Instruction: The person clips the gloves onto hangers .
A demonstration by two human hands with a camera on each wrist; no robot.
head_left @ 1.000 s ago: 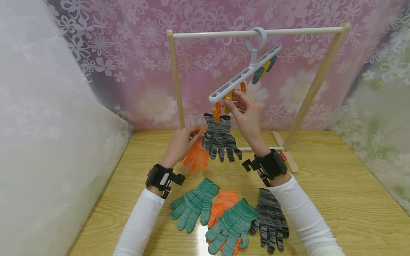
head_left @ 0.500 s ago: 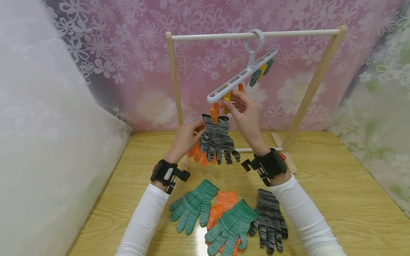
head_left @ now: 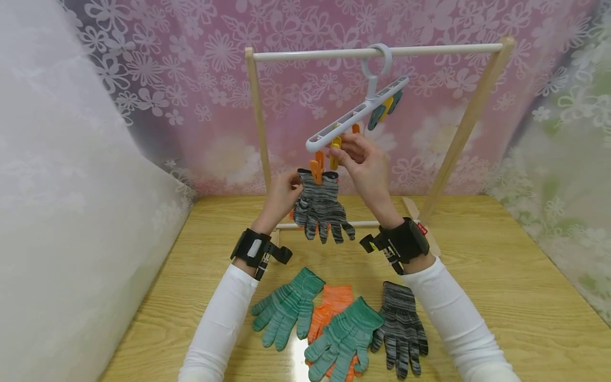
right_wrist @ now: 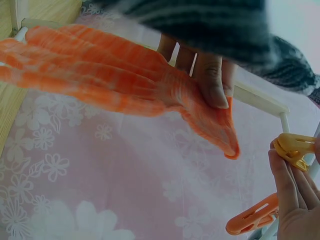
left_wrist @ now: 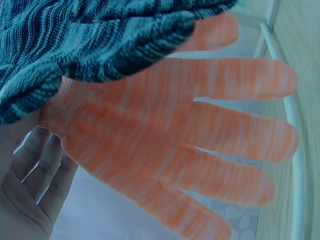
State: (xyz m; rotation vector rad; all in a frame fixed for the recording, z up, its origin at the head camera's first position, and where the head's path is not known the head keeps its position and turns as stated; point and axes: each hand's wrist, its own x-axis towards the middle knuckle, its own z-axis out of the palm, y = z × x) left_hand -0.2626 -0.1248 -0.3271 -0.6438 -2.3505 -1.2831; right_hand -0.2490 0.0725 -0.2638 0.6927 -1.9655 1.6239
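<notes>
My left hand pinches an orange knit glove by its cuff, fingers of the glove hanging down. In the head view that glove is mostly hidden behind a black-and-grey striped glove, which hangs from an orange clip. Just right of this clip, my right hand pinches a yellow clip between thumb and fingers. The clips hang from a pale grey hanger. In the right wrist view, the orange glove's cuff is apart from the yellow clip.
The hanger hooks over the white bar of a wooden rack. Farther along it hang green clips and another yellow one. Two green gloves, an orange glove and a striped glove lie on the table in front.
My left hand has moved right and up, carrying the orange glove behind the hanging striped glove. My right hand keeps its pinch on the yellow clip.
</notes>
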